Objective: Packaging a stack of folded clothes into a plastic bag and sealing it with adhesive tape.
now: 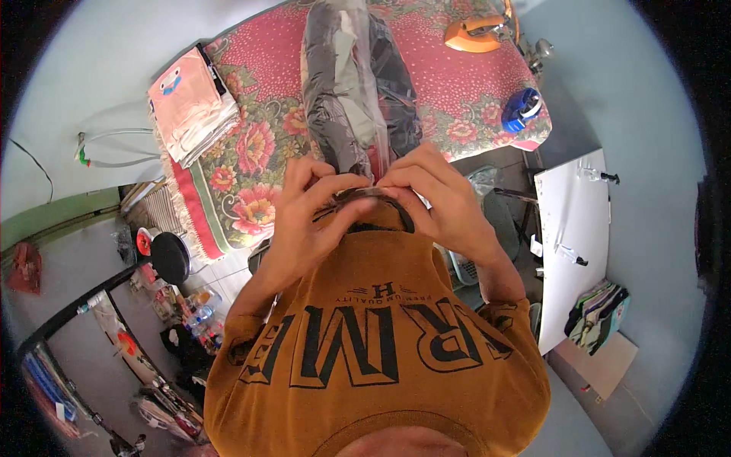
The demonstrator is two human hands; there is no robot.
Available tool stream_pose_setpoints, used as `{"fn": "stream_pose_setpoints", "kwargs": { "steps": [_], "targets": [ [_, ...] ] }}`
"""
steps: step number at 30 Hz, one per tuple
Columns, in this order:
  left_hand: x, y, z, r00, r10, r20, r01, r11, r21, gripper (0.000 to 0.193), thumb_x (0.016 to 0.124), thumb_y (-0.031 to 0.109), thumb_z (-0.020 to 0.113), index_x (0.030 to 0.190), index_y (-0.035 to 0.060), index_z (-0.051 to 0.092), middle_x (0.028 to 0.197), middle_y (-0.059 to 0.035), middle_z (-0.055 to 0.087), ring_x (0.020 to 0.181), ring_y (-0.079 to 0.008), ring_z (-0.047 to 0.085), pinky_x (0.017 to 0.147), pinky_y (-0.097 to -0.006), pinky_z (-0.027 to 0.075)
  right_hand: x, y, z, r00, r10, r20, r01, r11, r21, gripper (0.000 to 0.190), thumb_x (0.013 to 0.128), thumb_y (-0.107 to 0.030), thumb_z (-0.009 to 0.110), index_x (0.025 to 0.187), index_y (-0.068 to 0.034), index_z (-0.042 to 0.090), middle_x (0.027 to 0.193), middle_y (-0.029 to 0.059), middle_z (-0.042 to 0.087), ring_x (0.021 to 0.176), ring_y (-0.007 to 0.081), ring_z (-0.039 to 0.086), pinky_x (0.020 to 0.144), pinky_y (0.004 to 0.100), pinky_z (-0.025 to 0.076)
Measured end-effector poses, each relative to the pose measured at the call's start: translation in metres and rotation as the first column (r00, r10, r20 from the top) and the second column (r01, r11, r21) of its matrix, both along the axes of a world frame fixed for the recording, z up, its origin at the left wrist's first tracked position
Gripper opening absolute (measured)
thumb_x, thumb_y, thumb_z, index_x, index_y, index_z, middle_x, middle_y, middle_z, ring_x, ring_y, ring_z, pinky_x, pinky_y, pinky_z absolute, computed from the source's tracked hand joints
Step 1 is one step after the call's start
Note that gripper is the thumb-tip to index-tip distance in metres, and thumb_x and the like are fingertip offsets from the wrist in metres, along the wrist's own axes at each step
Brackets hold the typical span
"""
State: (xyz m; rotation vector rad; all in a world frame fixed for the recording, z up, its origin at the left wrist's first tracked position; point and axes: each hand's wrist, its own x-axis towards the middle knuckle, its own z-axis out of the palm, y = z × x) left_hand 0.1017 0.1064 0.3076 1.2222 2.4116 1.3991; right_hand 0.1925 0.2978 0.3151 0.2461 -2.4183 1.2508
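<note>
A long clear plastic bag (348,91) packed with dark grey, black and pale garments lies lengthwise on the table in front of me. Its near end is gathered close to my body. On one side, my left hand (311,208) pinches that end between thumb and fingers. My right hand (437,197) grips the same plastic edge from the other side, and the two hands' fingertips nearly meet. Exactly how the edge is folded is hidden behind the fingers.
A floral cloth (251,148) covers the table. Folded garments (191,105) are stacked at its left. An orange clothes iron (474,35) rests at the far right, with a blue spray bottle (521,109) nearer. More folded clothes (597,314) lie beyond a white board (574,245).
</note>
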Motion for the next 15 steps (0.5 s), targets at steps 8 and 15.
{"fn": "stream_pose_setpoints", "kwargs": {
  "steps": [8,15],
  "targets": [
    [0.011,0.012,-0.008,0.983,0.119,0.141,-0.135,0.985,0.105,0.016,0.075,-0.002,0.076,0.089,0.0027,0.068,0.081,-0.0075,0.056,0.074,-0.0229,0.055,0.067,-0.0337,0.045,-0.004,-0.003,-0.001,0.993,-0.101,0.058,0.100,0.995,0.026,0.013,0.081,0.003,0.068,0.093,0.000,0.064,0.082,0.0104,0.059,0.075,0.0276,0.055,0.067,0.0354,0.045],
    [0.005,0.012,-0.024,0.998,0.058,0.036,-0.064,0.978,0.199,0.023,0.075,-0.003,0.076,0.095,0.0022,0.067,0.078,-0.0062,0.053,0.070,-0.0205,0.052,0.069,-0.0320,0.044,-0.009,-0.003,-0.002,0.987,-0.154,0.038,0.147,0.979,0.139,0.030,0.079,0.001,0.068,0.109,-0.003,0.066,0.078,0.0079,0.055,0.070,0.0255,0.050,0.063,0.0369,0.043]
  ]
}}
